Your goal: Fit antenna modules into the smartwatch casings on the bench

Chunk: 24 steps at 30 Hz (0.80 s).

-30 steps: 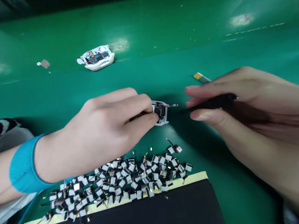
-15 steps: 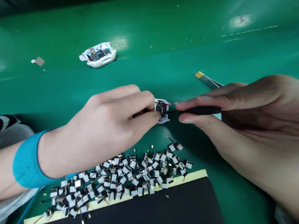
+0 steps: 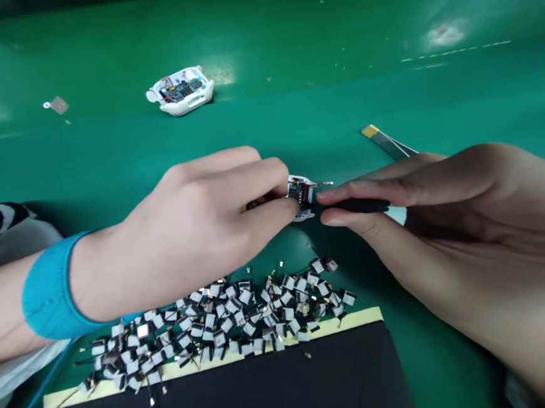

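My left hand (image 3: 200,223), a blue band on its wrist, pinches a small white device shell (image 3: 301,197) with an exposed circuit board, holding it down on the green surface (image 3: 283,73). My right hand (image 3: 446,211) comes in from the right, thumb and fingers closed round a thin black tool (image 3: 360,204). The tool's tip sits at the right edge of the shell. Just in front of both hands lies a heap of several small white-and-silver components (image 3: 244,318) with thin leads.
A second opened white shell (image 3: 181,90) lies at the back left, with a small tan tag (image 3: 57,105) further left. A flat strip with a yellow end (image 3: 385,141) lies behind my right hand. A black pad with a tape edge (image 3: 286,387) fills the front.
My right hand has moved left with the black tool, from a gap away to its tip touching the shell. My left hand has kept its pinch on the shell.
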Motion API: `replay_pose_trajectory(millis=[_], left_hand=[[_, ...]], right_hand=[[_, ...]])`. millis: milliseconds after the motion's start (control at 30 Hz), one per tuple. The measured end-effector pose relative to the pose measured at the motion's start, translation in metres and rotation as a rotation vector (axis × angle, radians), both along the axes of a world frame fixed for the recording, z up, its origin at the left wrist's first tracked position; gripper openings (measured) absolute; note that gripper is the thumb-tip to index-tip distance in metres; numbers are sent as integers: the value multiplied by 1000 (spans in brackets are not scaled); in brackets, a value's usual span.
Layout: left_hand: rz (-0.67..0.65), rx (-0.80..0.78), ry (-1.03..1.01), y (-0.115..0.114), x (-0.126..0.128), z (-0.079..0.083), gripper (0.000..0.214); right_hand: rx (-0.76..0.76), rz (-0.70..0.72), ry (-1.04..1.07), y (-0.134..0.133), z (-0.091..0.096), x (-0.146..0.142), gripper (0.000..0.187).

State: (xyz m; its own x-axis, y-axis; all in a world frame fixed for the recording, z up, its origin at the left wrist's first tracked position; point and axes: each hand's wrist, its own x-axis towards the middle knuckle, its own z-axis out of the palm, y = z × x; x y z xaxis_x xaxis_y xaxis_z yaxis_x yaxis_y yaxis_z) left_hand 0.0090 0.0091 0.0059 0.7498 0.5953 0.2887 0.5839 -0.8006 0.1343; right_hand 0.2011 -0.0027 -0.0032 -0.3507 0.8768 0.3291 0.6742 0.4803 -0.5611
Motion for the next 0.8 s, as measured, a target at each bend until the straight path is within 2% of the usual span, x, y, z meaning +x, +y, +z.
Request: replay_pose_trajectory(millis=[133, 267, 433, 567, 700, 800], left_hand=[[-18, 14, 42, -1, -2, 0, 16], [-8, -4, 73, -1, -2, 0, 24], [26, 5, 109, 0, 0, 1, 31], [-3, 27, 115, 0, 0, -1, 30], [-32, 34, 132, 1, -3, -3, 32], [-37, 37, 152, 1, -5, -4, 34]], right_hand=[[20, 26, -85, -1, 3, -3, 8], [1, 59, -65, -2, 8, -9, 11], [-29, -47, -79, -2, 11, -14, 10], [-25, -33, -75, -2, 10, -17, 14], [-11, 13, 4, 1, 2, -16, 15], [55, 64, 129, 4, -5, -16, 17]])
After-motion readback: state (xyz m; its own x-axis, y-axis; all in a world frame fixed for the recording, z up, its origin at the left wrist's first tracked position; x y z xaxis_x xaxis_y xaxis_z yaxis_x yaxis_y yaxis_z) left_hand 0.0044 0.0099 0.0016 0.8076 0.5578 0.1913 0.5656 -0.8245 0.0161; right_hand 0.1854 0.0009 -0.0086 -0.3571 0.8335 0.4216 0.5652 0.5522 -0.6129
